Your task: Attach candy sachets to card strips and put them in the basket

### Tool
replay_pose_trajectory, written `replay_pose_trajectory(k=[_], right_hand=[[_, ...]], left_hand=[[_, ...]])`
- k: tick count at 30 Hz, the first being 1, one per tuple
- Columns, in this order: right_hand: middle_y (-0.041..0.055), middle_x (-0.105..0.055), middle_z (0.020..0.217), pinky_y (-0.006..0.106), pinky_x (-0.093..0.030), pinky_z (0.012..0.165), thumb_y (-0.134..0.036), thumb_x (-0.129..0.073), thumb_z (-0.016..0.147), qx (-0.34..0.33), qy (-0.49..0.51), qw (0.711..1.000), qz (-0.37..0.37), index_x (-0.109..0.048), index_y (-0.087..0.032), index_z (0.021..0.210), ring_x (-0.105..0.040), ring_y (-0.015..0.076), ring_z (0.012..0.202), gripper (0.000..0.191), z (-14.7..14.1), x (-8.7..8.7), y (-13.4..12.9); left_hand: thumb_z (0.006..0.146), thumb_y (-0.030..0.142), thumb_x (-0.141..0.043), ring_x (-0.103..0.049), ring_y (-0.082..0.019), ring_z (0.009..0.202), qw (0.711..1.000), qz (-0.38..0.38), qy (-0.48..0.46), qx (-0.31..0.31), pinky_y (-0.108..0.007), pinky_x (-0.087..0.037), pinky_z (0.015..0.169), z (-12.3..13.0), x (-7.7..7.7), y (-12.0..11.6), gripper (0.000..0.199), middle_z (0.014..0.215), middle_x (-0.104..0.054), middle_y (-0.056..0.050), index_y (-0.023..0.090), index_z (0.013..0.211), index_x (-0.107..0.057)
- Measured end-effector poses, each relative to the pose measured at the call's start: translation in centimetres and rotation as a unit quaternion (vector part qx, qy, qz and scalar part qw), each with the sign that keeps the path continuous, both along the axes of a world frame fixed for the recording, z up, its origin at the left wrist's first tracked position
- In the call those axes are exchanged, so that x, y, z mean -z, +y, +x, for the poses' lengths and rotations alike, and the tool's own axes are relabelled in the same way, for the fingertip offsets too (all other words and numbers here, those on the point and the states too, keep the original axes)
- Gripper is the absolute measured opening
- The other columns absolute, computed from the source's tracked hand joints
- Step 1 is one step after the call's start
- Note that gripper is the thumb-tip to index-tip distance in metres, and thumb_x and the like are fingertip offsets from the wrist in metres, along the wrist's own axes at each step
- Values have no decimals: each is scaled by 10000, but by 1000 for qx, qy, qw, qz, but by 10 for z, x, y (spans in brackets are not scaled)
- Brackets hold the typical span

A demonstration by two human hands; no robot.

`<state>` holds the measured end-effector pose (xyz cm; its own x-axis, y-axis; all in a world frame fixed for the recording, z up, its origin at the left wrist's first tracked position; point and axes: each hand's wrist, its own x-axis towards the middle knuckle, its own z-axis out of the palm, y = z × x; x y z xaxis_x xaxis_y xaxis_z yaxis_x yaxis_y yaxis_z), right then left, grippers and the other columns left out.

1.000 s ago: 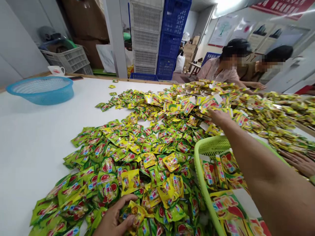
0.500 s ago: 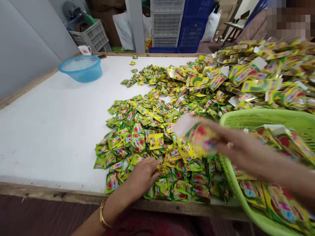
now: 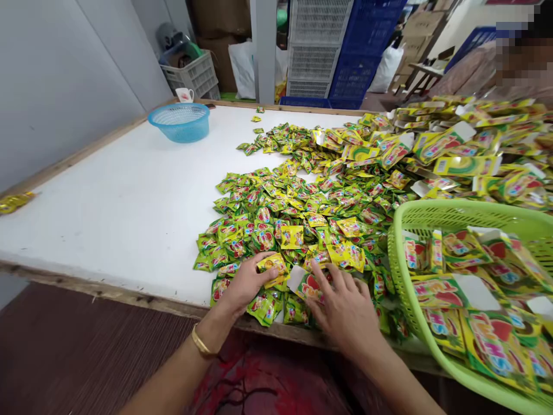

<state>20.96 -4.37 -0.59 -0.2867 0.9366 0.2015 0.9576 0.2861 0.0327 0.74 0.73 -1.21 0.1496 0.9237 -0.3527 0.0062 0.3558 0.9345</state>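
Small green and yellow wrapped packets (image 3: 263, 216) lie heaped over the middle of the white table. Near the front edge my left hand (image 3: 246, 288) pinches a yellow packet (image 3: 274, 268) between thumb and fingers. Just right of it, my right hand (image 3: 345, 300) rests over an open-flapped box (image 3: 309, 283) with a watermelon print; its white flap points left toward my left hand, and the fingers cover the rest of the box. To the right of this hand stands a green basket (image 3: 404, 276) holding several printed boxes (image 3: 492, 340).
Flattened-looking yellow boxes (image 3: 458, 144) pile up at the back right, with a person (image 3: 470, 66) behind them. A blue basket (image 3: 179, 124) and a cup (image 3: 185, 94) are at the back left. Yellow packets (image 3: 16, 203) lie at the far left edge. Stacked crates (image 3: 319, 46) stand beyond the table.
My right hand has come down and left with the box, beside my left hand. My left hand has now taken a yellow packet. The view has shifted toward the left.
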Motion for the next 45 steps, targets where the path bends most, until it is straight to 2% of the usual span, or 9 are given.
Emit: replay_pose_trajectory(k=[4, 7, 12, 16, 19, 25, 29, 38, 45], right_hand=[[132, -583, 1179, 426, -363, 853, -268, -530, 841, -35, -6, 999, 15, -335, -188, 1407, -506, 273, 1032, 603, -7, 10, -2], [138, -591, 1130, 402, -378, 822, -244, -483, 857, -52, 6, 998, 28, -351, -154, 1399, -505, 267, 1001, 566, -7, 7, 3], [140, -559, 1153, 379, -407, 821, -329, -461, 860, -97, 70, 993, 9, -329, -142, 1410, -489, 260, 1009, 596, -5, 2, 9], [143, -556, 1169, 391, -409, 830, -378, -493, 854, -122, 73, 990, 14, -327, -155, 1414, -491, 264, 1012, 624, -6, 10, 10], [138, -561, 1161, 384, -408, 820, -370, -500, 859, -123, 72, 990, 25, -318, -169, 1419, -498, 259, 1010, 622, -10, 16, 11], [131, -576, 1110, 382, -404, 821, -365, -499, 858, -95, 96, 990, 43, -357, -139, 1391, -497, 259, 973, 596, -10, 15, 16], [130, -575, 1108, 378, -393, 808, -358, -491, 863, -122, 86, 988, 47, -338, -142, 1400, -500, 252, 960, 599, -6, 11, 19], [131, -591, 1099, 357, -365, 767, -366, -480, 879, -167, 97, 976, 102, -338, -88, 1382, -510, 232, 955, 592, -9, 9, 24], [144, -606, 1090, 371, -371, 748, -343, -516, 866, -187, 97, 967, 142, -342, -60, 1378, -516, 241, 932, 611, -13, 8, 25]], left_hand=[[643, 398, -716, -636, -204, 876, 998, -9, -44, -32, -322, -494, 807, 2, 3, -2, 543, 990, -696, -65, 135, 1101, -590], [652, 424, -705, -636, -201, 877, 997, -5, -54, -47, -314, -492, 806, -1, -3, -1, 512, 991, -697, -69, 135, 1058, -586], [639, 363, -716, -640, -201, 853, 998, -3, -59, 3, -309, -501, 768, -5, -15, 1, 539, 994, -685, -61, 148, 1108, -557], [656, 324, -680, -626, -195, 856, 997, 56, -3, 58, -301, -499, 770, -7, -21, 7, 406, 965, -672, -34, 163, 1019, -596], [690, 311, -643, -621, -209, 903, 992, 103, 46, 56, -317, -496, 806, -4, -25, 10, 394, 1013, -668, -47, 169, 1054, -591], [783, 313, -540, -578, -233, 1066, 966, 171, 160, 107, -350, -427, 961, 9, -27, 5, 395, 1162, -650, -68, 172, 1144, -613], [837, 321, -457, -612, -224, 993, 954, 189, 176, 153, -327, -451, 906, 7, -32, 7, 358, 1071, -693, -58, 169, 1088, -663], [777, 209, -521, -646, -180, 790, 895, 236, 297, 235, -256, -445, 744, 4, -54, 21, 254, 885, -738, -22, 195, 917, -732], [762, 133, -500, -499, -110, 559, 844, 262, 379, 274, -221, -349, 586, 17, -55, 22, 235, 578, -607, 2, 139, 588, -657]])
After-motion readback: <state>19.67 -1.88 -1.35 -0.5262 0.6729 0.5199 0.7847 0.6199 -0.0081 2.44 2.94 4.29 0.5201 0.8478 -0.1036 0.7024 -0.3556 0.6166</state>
